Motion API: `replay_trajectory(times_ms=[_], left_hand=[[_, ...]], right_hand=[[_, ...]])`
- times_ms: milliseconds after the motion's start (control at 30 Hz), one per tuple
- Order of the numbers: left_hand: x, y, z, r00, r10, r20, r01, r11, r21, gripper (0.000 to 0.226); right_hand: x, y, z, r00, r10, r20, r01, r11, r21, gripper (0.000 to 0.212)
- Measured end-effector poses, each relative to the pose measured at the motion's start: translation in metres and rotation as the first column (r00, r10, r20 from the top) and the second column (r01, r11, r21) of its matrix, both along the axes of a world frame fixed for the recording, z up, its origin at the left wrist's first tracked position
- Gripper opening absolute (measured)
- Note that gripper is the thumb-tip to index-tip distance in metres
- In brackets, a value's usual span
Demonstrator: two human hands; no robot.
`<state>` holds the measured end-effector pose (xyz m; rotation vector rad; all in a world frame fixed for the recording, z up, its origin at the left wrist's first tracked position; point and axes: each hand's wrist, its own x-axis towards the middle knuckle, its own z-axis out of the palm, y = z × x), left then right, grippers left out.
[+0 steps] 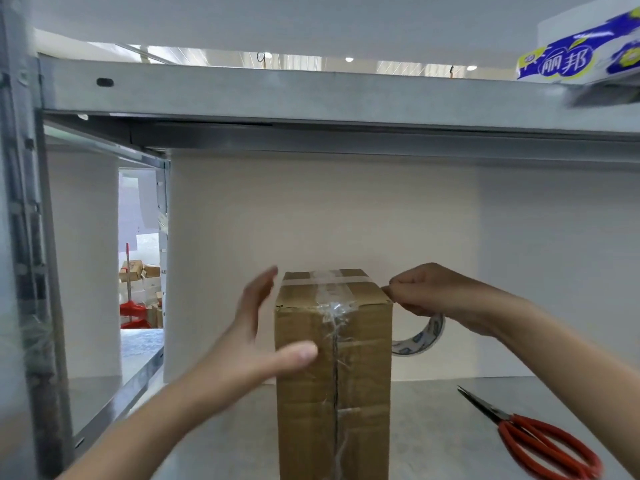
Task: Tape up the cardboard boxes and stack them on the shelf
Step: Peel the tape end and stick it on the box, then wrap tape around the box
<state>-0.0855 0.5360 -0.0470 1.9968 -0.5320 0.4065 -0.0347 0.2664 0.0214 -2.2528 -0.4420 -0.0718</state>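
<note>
- A tall brown cardboard box (pixel 334 375) stands upright on the grey metal shelf (pixel 450 427), right in the middle and close to the person
- Clear tape (pixel 332 306) runs across the top of the box and down the seam on its front; the tape looks crinkled near the top edge
- The left hand (pixel 256 334) is spread, with its fingers straight and pointing up beside the left side of the box
- Its thumb (pixel 298 353) lies across the front of the box, but I cannot tell if the fingers touch the box's side
- The right hand (pixel 436 296) has its fingers curled, and its fingertips pinch together right at the top right corner of the box
- What they pinch is too thin to see
- A tape roll (pixel 420 337) with blue print sticks out from under the right hand, just beside the right side of the box; the hand holds it and hides its top part
- Red-handled scissors (pixel 540 441) lie flat on the shelf to the right of the box, closed, well apart from it
- A higher shelf board (pixel 277 95) runs across above the box
- A blue and white pack (pixel 581 60) sits on the higher board in the top right corner
- Past the shelf's left post, far away, there are more brown boxes (pixel 138 271) and something red
</note>
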Motion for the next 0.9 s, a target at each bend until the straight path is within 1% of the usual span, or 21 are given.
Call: replay_trajectory(times_ms=[67, 100, 133, 167, 200, 233, 267, 300, 333, 367, 433, 467, 500, 533, 567, 600, 667, 733, 800, 833, 900], left_hand=[[-0.008, -0.006, 0.042, 0.996, 0.057, 0.068, -0.066, 0.988, 0.137, 0.121], [-0.008, -0.013, 0.062, 0.996, 0.057, 0.062, -0.071, 0.965, 0.254, 0.118], [-0.004, -0.021, 0.08, 0.998, 0.056, 0.031, -0.063, 0.914, 0.402, 0.116], [0.001, -0.031, 0.093, 0.998, 0.051, -0.026, -0.028, 0.835, 0.549, 0.114], [0.005, -0.04, 0.101, 0.994, 0.039, -0.105, 0.039, 0.757, 0.653, 0.112], [0.008, -0.048, 0.105, 0.981, 0.024, -0.192, 0.121, 0.698, 0.706, 0.107], [0.011, -0.053, 0.107, 0.965, 0.009, -0.261, 0.189, 0.664, 0.723, 0.096], [0.013, -0.054, 0.109, 0.957, -0.003, -0.291, 0.222, 0.653, 0.724, 0.08], [0.014, -0.052, 0.11, 0.959, -0.01, -0.284, 0.22, 0.657, 0.721, 0.067], [0.015, -0.048, 0.111, 0.966, -0.016, -0.26, 0.2, 0.684, 0.702, 0.066], [0.018, -0.035, 0.107, 0.982, 0.0, -0.19, 0.117, 0.787, 0.606, 0.08], [0.02, -0.028, 0.101, 0.987, 0.013, -0.161, 0.071, 0.859, 0.507, 0.086], [0.021, -0.022, 0.091, 0.991, 0.007, -0.136, 0.045, 0.927, 0.373, 0.089], [0.023, -0.017, 0.079, 0.993, -0.02, -0.115, 0.046, 0.974, 0.224, 0.09], [0.023, -0.013, 0.064, 0.993, -0.065, -0.096, 0.073, 0.994, 0.08, 0.092], [0.023, -0.01, 0.047, 0.991, -0.114, -0.077, 0.11, 0.993, -0.05, 0.097], [0.019, -0.007, 0.009, 0.981, -0.181, -0.062, 0.161, 0.955, -0.248, 0.107], [0.015, -0.004, -0.024, 0.972, -0.216, -0.089, 0.172, 0.92, -0.351, 0.106], [0.014, 0.004, -0.043, 0.968, -0.215, -0.13, 0.152, 0.913, -0.377, 0.105], [0.014, 0.01, -0.049, 0.967, -0.204, -0.155, 0.135, 0.92, -0.367, 0.107], [0.014, 0.019, -0.058, 0.964, -0.173, -0.203, 0.109, 0.95, -0.291, 0.113]], right_hand=[[0.002, 0.0, 0.004, 0.999, 0.042, -0.014, -0.042, 0.999, 0.003, 0.05], [0.003, 0.001, 0.005, 0.997, 0.071, -0.02, -0.071, 0.997, -0.005, 0.05], [0.002, 0.002, 0.005, 0.995, 0.097, -0.026, -0.097, 0.995, -0.011, 0.049], [0.003, 0.002, 0.005, 0.992, 0.12, -0.029, -0.12, 0.993, -0.013, 0.048], [0.003, 0.002, 0.004, 0.99, 0.135, -0.032, -0.135, 0.991, -0.007, 0.046], [0.004, 0.0, 0.003, 0.989, 0.143, -0.035, -0.143, 0.99, 0.009, 0.045], [0.005, -0.003, 0.001, 0.989, 0.143, -0.038, -0.142, 0.989, 0.036, 0.043], [0.008, -0.007, -0.002, 0.988, 0.148, -0.046, -0.145, 0.987, 0.072, 0.042], [0.01, -0.013, -0.007, 0.985, 0.161, -0.063, -0.153, 0.981, 0.122, 0.042], [0.013, -0.019, -0.013, 0.979, 0.188, -0.083, -0.17, 0.967, 0.19, 0.043], [0.017, -0.028, -0.023, 0.961, 0.263, -0.082, -0.215, 0.902, 0.374, 0.042], [0.017, -0.029, -0.025, 0.955, 0.292, -0.056, -0.233, 0.851, 0.47, 0.043], [0.018, -0.027, -0.024, 0.952, 0.305, -0.019, -0.244, 0.795, 0.555, 0.044], [0.019, -0.023, -0.022, 0.954, 0.299, 0.026, -0.25, 0.745, 0.619, 0.046], [0.021, -0.016, -0.018, 0.957, 0.281, 0.069, -0.256, 0.714, 0.652, 0.048], [0.022, -0.007, -0.015, 0.958, 0.27, 0.099, -0.267, 0.705, 0.657, 0.05], [0.024, 0.011, -0.014, 0.949, 0.296, 0.106, -0.298, 0.739, 0.604, 0.051], [0.027, 0.027, -0.022, 0.941, 0.331, 0.068, -0.317, 0.796, 0.515, 0.052], [0.028, 0.039, -0.032, 0.945, 0.324, 0.04, -0.306, 0.838, 0.452, 0.052], [0.028, 0.043, -0.035, 0.95, 0.308, 0.042, -0.296, 0.852, 0.431, 0.052], [0.028, 0.046, -0.032, 0.958, 0.277, 0.068, -0.281, 0.877, 0.389, 0.052]])
